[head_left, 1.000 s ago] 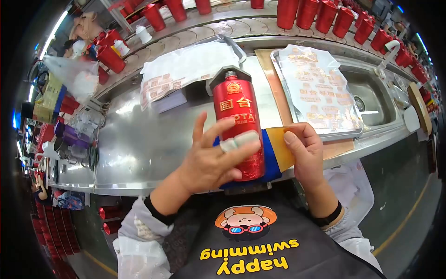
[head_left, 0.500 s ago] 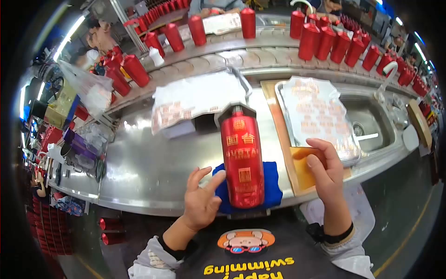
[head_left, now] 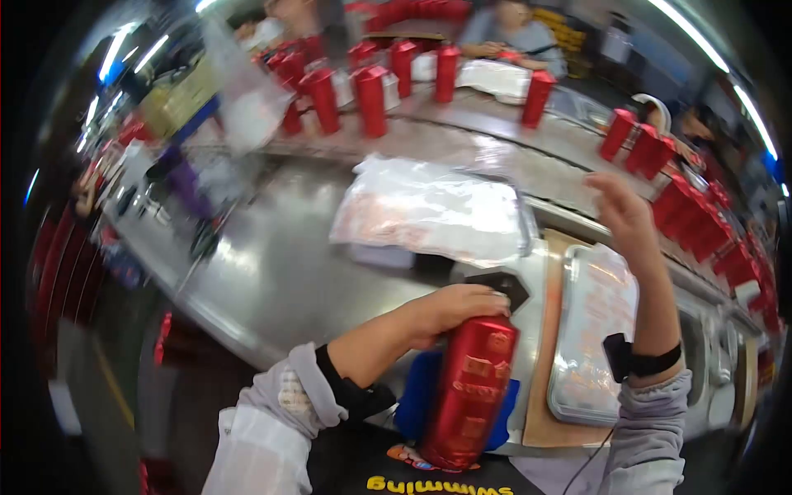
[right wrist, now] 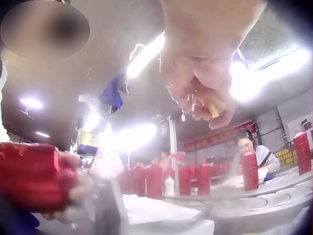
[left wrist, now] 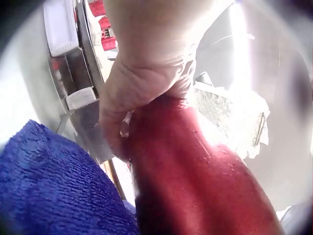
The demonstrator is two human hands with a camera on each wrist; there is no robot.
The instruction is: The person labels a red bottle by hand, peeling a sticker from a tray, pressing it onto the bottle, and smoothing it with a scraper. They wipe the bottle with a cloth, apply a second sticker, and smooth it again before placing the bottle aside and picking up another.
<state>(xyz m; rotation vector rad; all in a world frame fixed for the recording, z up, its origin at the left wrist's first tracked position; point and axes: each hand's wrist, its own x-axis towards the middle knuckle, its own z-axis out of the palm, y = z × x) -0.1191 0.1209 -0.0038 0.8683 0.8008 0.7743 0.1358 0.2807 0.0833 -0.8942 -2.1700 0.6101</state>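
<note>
My left hand (head_left: 450,312) grips the shoulder end of a red bottle (head_left: 474,396) with gold lettering. The bottle lies slanted, its base towards the black apron, over a blue towel (head_left: 419,392). In the left wrist view the thumb and fingers wrap its narrow end and hide the neck. A dark angled bracket (head_left: 513,289) stands just beyond that end. My right hand (head_left: 623,216) is raised at the right, above the far end of a tray. In the right wrist view its curled fingers hold a small visible bit of an amber sheet (right wrist: 212,108); the rest is hidden.
Printed label sheets (head_left: 429,206) cover a tray behind the bracket. Another tray (head_left: 569,415) lies on a brown board (head_left: 540,425) at the right, beside a sink. Beyond runs a conveyor (head_left: 487,153) with red bottles (head_left: 371,99). A person (head_left: 520,41) sits across it.
The left hand has gone from touching the bottle's front, through letting go, to gripping its top end. The right hand has risen away from the bottle with the amber sheet. The bottle leans more; the head view has turned.
</note>
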